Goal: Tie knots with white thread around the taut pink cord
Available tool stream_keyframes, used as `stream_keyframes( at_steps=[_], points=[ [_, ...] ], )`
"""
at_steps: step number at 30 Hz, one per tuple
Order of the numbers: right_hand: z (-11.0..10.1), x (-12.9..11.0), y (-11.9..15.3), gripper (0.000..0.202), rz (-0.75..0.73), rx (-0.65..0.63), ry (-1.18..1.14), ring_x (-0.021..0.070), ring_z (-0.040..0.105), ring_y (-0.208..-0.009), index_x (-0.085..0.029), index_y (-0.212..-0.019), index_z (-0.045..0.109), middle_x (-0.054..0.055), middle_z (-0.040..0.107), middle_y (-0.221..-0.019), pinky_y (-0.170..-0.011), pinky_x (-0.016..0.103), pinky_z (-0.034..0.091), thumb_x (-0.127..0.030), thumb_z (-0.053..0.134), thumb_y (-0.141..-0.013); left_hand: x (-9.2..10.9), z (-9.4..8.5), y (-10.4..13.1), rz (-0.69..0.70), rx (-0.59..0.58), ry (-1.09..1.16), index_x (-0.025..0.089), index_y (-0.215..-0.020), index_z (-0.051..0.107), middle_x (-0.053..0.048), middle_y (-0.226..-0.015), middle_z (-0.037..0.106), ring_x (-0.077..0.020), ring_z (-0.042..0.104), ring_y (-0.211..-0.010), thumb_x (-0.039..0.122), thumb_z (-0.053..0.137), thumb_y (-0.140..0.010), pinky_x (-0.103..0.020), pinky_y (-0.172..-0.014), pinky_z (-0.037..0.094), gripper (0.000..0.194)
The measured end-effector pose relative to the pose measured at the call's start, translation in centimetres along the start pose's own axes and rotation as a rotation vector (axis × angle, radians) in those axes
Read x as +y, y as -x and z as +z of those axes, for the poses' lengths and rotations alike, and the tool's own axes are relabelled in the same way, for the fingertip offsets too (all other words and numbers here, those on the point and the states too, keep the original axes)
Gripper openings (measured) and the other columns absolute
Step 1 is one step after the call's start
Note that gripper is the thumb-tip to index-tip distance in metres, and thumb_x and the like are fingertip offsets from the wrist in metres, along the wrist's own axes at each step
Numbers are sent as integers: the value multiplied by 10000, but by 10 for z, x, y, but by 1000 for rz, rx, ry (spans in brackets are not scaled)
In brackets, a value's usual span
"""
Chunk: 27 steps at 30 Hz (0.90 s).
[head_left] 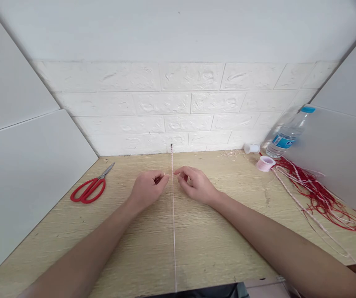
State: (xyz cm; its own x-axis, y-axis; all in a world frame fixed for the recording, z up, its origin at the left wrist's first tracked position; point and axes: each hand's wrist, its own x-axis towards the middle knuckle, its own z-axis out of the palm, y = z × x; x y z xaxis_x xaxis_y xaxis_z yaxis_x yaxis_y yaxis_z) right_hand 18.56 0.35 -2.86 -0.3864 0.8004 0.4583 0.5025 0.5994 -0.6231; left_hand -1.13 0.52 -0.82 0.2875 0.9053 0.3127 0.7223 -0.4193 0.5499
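Observation:
A thin pink-and-white cord [174, 223] runs from a small hole at the foot of the wall straight toward me, its far stretch looking braided. Just left of the braided part is my left hand [149, 188], thumb and forefinger pinched together; any thread between them is too fine to make out. My right hand [197, 185] curls close on the cord's other side, its forefinger tip almost at the braid and the thumb bent under it. Whatever these fingers hold is too small to name.
Red-handled scissors [92, 187] lie at left. On the right are a spool of pink thread [265, 164], a white spool [251, 148], a water bottle [285, 138] leaning on the side panel, and a tangle of red cords [321, 194]. A white brick-pattern wall [178, 103] bounds the back.

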Motion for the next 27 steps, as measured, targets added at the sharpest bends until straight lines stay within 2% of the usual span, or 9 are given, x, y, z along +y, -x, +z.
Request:
stream_keyframes(
  at_steps=[4, 9, 13, 15, 17, 20, 23, 25, 27],
  points=[
    [-1, -3, 0, 283, 148, -47, -227, 112, 493, -566, -209, -1133, 558, 0, 644, -740, -581, 242, 380, -313, 394, -927, 12, -1, 6, 100, 1, 20, 172, -564, 391, 35, -528, 379, -93, 342, -521, 349, 428, -874, -245, -542, 289, 358],
    [-1, -4, -3, 422, 231, -91, -587, 131, 543, -626, -174, -1079, 593, 25, 640, -699, -627, 254, 420, -454, 305, -949, 24, 4, 18, 227, -53, -3, 171, -681, 552, 6, -628, 498, -97, 412, -557, 315, 451, -880, -242, -556, 326, 265],
    [1, -5, -3, 439, 249, -147, -682, 134, 537, -648, -163, -857, 627, 10, 586, -650, -659, 262, 423, -486, 338, -930, 33, 8, 27, 300, -87, -46, 176, -757, 604, -23, -768, 552, -107, 471, -633, 315, 471, -874, -238, -574, 362, 225],
    [0, -6, -3, 451, 261, -167, -670, 122, 499, -619, -159, -684, 578, -3, 538, -608, -651, 257, 415, -481, 366, -919, 37, 8, 30, 335, -122, -55, 189, -820, 634, -29, -821, 563, -106, 480, -640, 311, 474, -872, -239, -577, 378, 208],
    [0, -6, -3, 437, 267, -192, -656, 116, 485, -611, -158, -606, 532, -8, 523, -598, -638, 250, 408, -453, 407, -904, 40, 6, 31, 375, -144, -62, 196, -837, 652, -35, -845, 563, -111, 496, -668, 313, 484, -867, -242, -596, 393, 206],
    [0, -5, -2, 303, 261, -229, -653, 124, 535, -671, -153, -672, 590, 9, 597, -692, -654, 248, 421, -363, 485, -864, 40, 4, 33, 454, -154, -46, 188, -732, 651, -37, -855, 564, -97, 481, -641, 311, 506, -859, -248, -606, 396, 229],
    [3, -2, -1, 166, 262, -176, -615, 126, 546, -679, -152, -837, 640, 21, 629, -754, -635, 246, 423, -280, 538, -816, 38, 1, 34, 511, -86, 45, 158, -581, 577, -50, -871, 578, -81, 446, -595, 283, 518, -850, -255, -596, 392, 302],
    [4, 0, -1, 184, 249, -89, -565, 110, 507, -620, -157, -940, 632, 6, 612, -725, -589, 236, 401, -234, 543, -798, 36, 0, 32, 457, -10, 124, 154, -577, 548, -59, -860, 582, -88, 461, -609, 255, 501, -856, -252, -585, 394, 300],
    [5, 1, 0, 219, 216, -16, -525, 99, 465, -576, -164, -995, 610, -13, 581, -683, -557, 228, 375, -196, 522, -798, 33, 0, 28, 314, 40, 184, 162, -667, 572, -55, -850, 582, -95, 490, -630, 236, 481, -865, -237, -564, 398, 230]
  ],
)
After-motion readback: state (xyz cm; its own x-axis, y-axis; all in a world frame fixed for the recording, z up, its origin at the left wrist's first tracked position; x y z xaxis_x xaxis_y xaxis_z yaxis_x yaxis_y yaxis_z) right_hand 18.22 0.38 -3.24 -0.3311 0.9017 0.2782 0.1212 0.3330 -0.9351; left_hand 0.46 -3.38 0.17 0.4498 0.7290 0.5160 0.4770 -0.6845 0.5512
